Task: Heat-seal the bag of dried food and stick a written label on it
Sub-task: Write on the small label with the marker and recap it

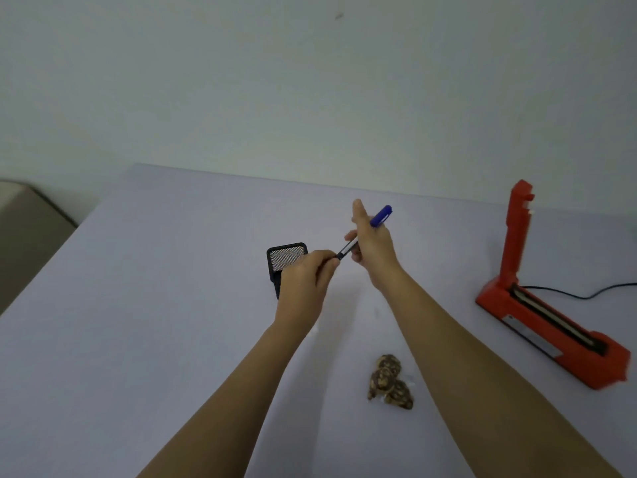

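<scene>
Your right hand (373, 251) grips the pen (349, 249), slanting up-right to its blue cap; your left hand (305, 281) pinches its lower end

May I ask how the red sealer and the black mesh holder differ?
The sealer is red and solid; the mesh holder is black and perforated. The sealer's arm stands raised; the mesh holder is partly hidden by the left hand. Both sit on the table.
</scene>
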